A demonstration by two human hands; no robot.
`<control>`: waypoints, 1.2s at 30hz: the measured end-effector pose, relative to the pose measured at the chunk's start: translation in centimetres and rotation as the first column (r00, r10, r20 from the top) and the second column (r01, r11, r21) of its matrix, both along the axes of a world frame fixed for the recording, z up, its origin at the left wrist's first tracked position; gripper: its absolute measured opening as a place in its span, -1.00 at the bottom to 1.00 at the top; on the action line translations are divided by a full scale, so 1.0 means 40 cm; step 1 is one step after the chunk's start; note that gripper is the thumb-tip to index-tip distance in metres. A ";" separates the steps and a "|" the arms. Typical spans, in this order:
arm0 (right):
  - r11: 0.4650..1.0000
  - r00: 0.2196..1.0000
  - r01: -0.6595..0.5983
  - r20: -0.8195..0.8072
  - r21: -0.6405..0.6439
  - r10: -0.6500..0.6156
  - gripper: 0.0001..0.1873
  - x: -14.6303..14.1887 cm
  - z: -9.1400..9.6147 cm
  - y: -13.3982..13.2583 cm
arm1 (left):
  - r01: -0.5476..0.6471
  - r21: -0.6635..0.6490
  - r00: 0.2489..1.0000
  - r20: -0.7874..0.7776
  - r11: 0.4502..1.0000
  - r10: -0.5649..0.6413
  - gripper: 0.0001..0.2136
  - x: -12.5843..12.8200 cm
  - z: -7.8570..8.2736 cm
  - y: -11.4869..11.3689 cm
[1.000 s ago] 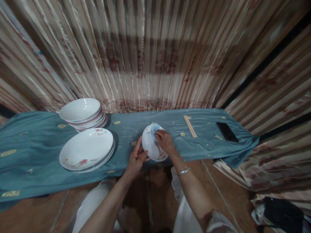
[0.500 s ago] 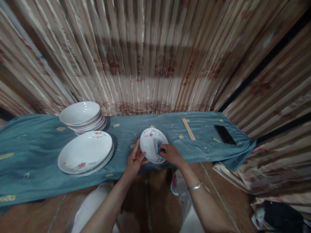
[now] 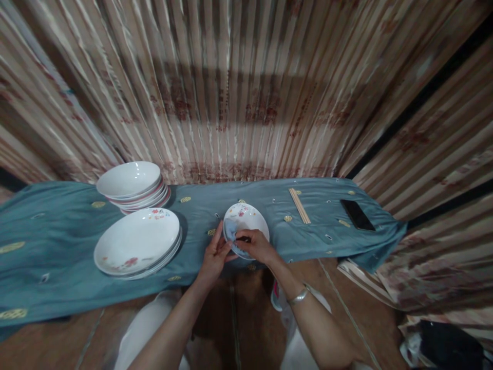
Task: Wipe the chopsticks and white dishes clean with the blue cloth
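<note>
A small white bowl [image 3: 252,218] with red flowers inside its rim is tilted toward me near the table's front edge. My left hand [image 3: 216,252] grips its left side, thumb over the rim and fingers behind and beneath. Inside the bowl, my right hand [image 3: 254,244] pinches a light blue cloth [image 3: 231,229] and presses it to the left inner wall. Part of the cloth is hidden under the right fingers. To the left lies a stack of floral plates [image 3: 138,241]; behind it stands a stack of white bowls [image 3: 131,179].
A blue-green patterned cloth covers the long table [image 3: 204,205]. Several wooden chopsticks [image 3: 299,205] lie right of the bowl, and a black phone [image 3: 357,214] lies farther right. Pleated curtains [image 3: 231,103] hang close behind. A dark bag [image 3: 450,344] sits at the lower right.
My right hand has moved the cloth leftward across the inside of the bowl, from its right side to its left wall. My left hand keeps its hold.
</note>
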State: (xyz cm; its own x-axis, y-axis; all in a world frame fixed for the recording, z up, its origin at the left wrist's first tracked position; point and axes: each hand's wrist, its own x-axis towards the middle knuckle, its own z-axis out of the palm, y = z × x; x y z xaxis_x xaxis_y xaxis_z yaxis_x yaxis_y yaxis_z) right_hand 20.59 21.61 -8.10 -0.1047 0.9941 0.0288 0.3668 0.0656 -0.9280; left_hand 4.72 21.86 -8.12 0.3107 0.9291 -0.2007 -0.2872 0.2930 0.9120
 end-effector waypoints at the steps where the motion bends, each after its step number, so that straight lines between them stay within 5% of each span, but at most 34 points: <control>1: 1.000 1.000 0.015 -0.005 0.025 -0.015 -0.83 -0.008 -0.001 0.006 | 0.005 0.006 1.000 0.000 1.000 -0.005 -0.10 0.000 0.001 0.000; 9: 0.939 0.972 0.194 0.077 0.285 -0.224 -0.51 -0.051 0.016 0.046 | 0.043 0.039 0.999 -0.018 0.998 -0.043 -0.09 -0.001 0.007 -0.002; 17: 0.890 0.855 0.061 0.436 0.452 -0.280 -0.54 -0.041 0.034 0.082 | 0.047 0.073 0.998 -0.034 0.996 -0.044 -0.11 0.001 0.001 -0.001; 30: 0.898 0.773 0.206 0.497 0.390 -0.393 -0.62 0.068 0.023 0.142 | 0.050 0.048 0.998 -0.048 0.998 -0.047 -0.06 0.014 0.004 -0.011; 36: 0.903 0.652 0.362 0.629 0.231 -0.423 -0.70 0.107 0.018 0.123 | 0.017 -0.014 1.000 -0.016 1.000 -0.017 -0.05 0.016 0.012 -0.014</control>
